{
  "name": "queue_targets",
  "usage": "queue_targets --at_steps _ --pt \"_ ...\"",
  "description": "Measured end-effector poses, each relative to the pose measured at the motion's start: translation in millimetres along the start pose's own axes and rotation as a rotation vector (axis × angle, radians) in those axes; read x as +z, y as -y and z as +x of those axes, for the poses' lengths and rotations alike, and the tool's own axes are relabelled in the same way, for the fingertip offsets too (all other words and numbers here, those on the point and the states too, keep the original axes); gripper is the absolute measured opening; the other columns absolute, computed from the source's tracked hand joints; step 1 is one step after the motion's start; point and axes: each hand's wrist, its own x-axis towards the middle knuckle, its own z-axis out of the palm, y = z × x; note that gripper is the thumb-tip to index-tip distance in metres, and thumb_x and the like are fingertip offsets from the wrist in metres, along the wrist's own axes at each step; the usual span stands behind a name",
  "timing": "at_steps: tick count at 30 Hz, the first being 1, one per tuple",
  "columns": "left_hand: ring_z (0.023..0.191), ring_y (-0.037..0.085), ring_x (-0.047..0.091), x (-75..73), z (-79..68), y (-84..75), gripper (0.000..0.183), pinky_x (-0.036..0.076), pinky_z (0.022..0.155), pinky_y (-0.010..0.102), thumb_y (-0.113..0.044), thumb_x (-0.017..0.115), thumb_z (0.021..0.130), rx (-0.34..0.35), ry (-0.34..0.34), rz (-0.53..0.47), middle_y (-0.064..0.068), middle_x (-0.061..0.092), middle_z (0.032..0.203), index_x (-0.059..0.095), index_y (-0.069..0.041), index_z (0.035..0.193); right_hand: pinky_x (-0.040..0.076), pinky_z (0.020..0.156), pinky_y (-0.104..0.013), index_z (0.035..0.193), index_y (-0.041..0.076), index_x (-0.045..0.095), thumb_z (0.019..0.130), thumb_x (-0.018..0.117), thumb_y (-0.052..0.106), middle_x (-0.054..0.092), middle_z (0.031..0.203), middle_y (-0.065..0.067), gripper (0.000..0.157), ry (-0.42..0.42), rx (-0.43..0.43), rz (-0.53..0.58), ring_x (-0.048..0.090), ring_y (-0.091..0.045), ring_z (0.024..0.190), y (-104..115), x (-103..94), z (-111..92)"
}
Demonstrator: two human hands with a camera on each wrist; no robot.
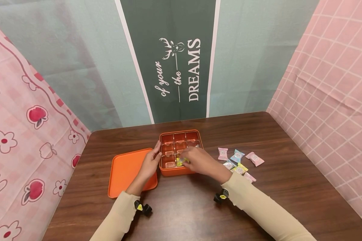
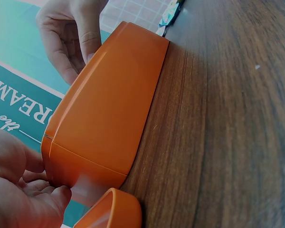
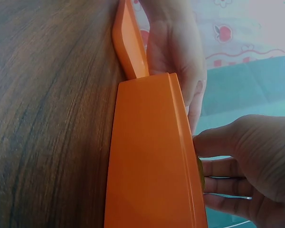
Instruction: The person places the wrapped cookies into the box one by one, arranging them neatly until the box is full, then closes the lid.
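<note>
An orange box [image 1: 177, 171] with a clear divided insert stands on the table. Over its front middle compartment, my right hand [image 1: 196, 159] pinches a yellow wrapped candy [image 1: 180, 162], its edge just showing past the box rim in the right wrist view. My left hand [image 1: 150, 164] rests against the box's left side with fingers extended. In the left wrist view, the left fingers [image 2: 38, 190] touch the box's corner. Something pale shows in the right middle compartment, mostly hidden by my right hand.
An orange lid [image 1: 128, 170] lies left of the box, partly under my left forearm. Right of the box are several wrapped candies, among them a pink candy [image 1: 223, 153], a blue candy [image 1: 237, 156] and a yellow candy [image 1: 240, 168]. Fabric hangs behind and beside the table.
</note>
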Motion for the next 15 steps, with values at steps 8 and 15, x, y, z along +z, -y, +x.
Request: queue_targets --at_steps 8,15 --pt "0.154 0.027 0.017 0.0 -0.2 0.0 0.051 0.020 0.121 0.049 -0.001 0.045 0.107 0.013 0.002 -0.004 0.013 0.021 0.166 0.030 0.004 0.156 0.059 0.081 -0.038 0.105 0.009 0.080 0.089 0.079 0.017 0.076 0.104 -0.004 0.018 -0.002 0.009 0.020 0.071 -0.019 0.094 0.4 3.7 0.1" --pt "0.154 0.029 0.017 0.7 0.2 0.7 0.051 0.019 0.121 0.051 -0.001 0.045 0.107 0.023 -0.005 -0.007 0.016 0.022 0.166 0.031 0.005 0.156 0.059 0.085 -0.039 0.106 0.009 0.080 0.091 0.078 0.018 0.075 0.108 -0.005 0.018 -0.034 0.017 0.055 0.071 -0.020 0.099 -1.7 4.4 -3.2"
